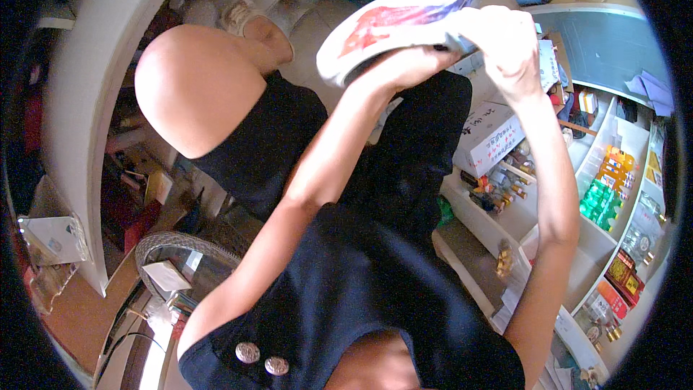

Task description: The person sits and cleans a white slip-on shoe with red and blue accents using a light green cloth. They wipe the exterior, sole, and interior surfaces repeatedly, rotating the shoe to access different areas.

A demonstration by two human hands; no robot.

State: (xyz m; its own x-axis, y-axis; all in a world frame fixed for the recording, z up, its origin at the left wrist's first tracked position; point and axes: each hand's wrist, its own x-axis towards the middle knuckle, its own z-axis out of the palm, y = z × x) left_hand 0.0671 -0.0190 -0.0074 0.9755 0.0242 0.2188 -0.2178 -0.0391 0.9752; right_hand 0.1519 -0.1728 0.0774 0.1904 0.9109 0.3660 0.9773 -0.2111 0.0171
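Observation:
A white shoe (390,29) with red and blue-purple colouring along its side is held up in front of me, tilted, at the top middle. My left hand (422,61) grips it from below, and part of that hand is hidden behind the shoe. At the shoe's right end my right hand (509,47) is closed, its fingers curled against the edge. Bright light washes out the detail there. Below the shoe are my legs in black shorts (289,123), one bare knee bent to the left.
To the right, white shelving (570,238) holds small green bottles (600,204), orange-yellow packages (617,166) and red boxes (624,278). A white carton (494,137) stands beside it. At lower left is a round mirror with a woven rim (155,242); a white panel edge (86,137) rises left.

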